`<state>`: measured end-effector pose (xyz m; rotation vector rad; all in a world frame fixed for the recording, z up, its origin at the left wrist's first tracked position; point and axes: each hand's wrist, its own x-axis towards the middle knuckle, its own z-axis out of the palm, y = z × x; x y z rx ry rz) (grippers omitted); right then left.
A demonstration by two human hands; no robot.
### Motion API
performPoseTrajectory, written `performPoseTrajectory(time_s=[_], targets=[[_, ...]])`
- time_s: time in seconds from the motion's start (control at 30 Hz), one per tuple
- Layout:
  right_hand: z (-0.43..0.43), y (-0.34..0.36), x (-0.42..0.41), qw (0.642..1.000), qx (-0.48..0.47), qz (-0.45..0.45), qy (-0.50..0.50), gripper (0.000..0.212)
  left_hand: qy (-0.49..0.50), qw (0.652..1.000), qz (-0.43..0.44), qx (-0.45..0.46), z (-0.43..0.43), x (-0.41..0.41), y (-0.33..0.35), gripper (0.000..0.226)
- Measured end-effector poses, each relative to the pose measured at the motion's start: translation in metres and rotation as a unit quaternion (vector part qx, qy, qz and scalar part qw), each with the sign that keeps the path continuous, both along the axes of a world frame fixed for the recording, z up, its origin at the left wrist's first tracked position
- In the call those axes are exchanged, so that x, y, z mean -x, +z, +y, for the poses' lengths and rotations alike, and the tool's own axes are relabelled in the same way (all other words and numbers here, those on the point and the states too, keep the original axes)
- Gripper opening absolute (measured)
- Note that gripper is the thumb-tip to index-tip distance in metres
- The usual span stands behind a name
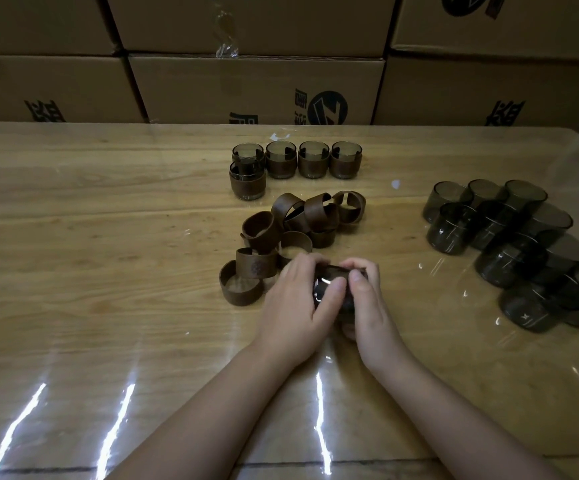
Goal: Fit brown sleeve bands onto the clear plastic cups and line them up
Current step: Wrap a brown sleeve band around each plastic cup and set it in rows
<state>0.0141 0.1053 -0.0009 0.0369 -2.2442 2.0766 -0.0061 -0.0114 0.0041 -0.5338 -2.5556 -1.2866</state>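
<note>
Both hands meet just in front of the heap of loose brown sleeve bands (pixel 295 230), closed around one smoky clear cup (pixel 329 284). The left hand (pixel 293 306) curls over its near-left side with the fingers wrapped across the top. The right hand (pixel 371 306) grips the other side, thumb pressed down onto the cup. The fingers hide whether a band is already partly on this cup. Five banded cups (pixel 312 164) stand farther back on the wooden table (pixel 108 237), four in a row and one in front of the row's left end. A cluster of bare cups (pixel 509 244) waits well apart to the right, in front of a wall of cardboard boxes (pixel 246 88). The cup looks light, rigid and glossy, so it is likely to slip under a loose grasp. It is probably best held by its wall with the fingers spread around it, leaving the end where the band enters free. The bands look thin and springy, open rings that hold their curl. They would likely flex when squeezed, so pinching one at opposite edges and easing it evenly along the cup seems the safer way.
</note>
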Motion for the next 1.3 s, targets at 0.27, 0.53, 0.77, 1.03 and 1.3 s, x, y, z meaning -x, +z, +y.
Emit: performPoseTrajectory(time_s=[0.27, 0.53, 0.77, 1.03, 1.3], targets=[[0.005, -0.001, 0.003, 0.979, 0.18, -0.083, 0.038, 0.038, -0.108, 0.981, 0.131, -0.091, 0.005, -0.005, -0.004, 0.04], [0.0, 0.0, -0.001, 0.993, 0.105, 0.052, -0.033, 0.036, -0.157, 0.973, 0.106, -0.134, 0.004, -0.004, -0.006, 0.041], [-0.001, -0.003, -0.003, 0.967, -0.065, 0.234, -0.079, 0.03, -0.175, 0.944, -0.14, -0.24, 0.002, 0.002, -0.002, 0.078], [0.002, 0.004, 0.003, 0.884, -0.244, 0.376, -0.133, 0.033, -0.183, 0.908, -0.261, -0.272, 0.005, 0.001, 0.004, 0.049], [0.006, -0.001, 0.007, 0.917, -0.159, 0.358, -0.081, 0.044, -0.085, 0.897, -0.218, -0.375, 0.001, 0.012, -0.002, 0.049]])
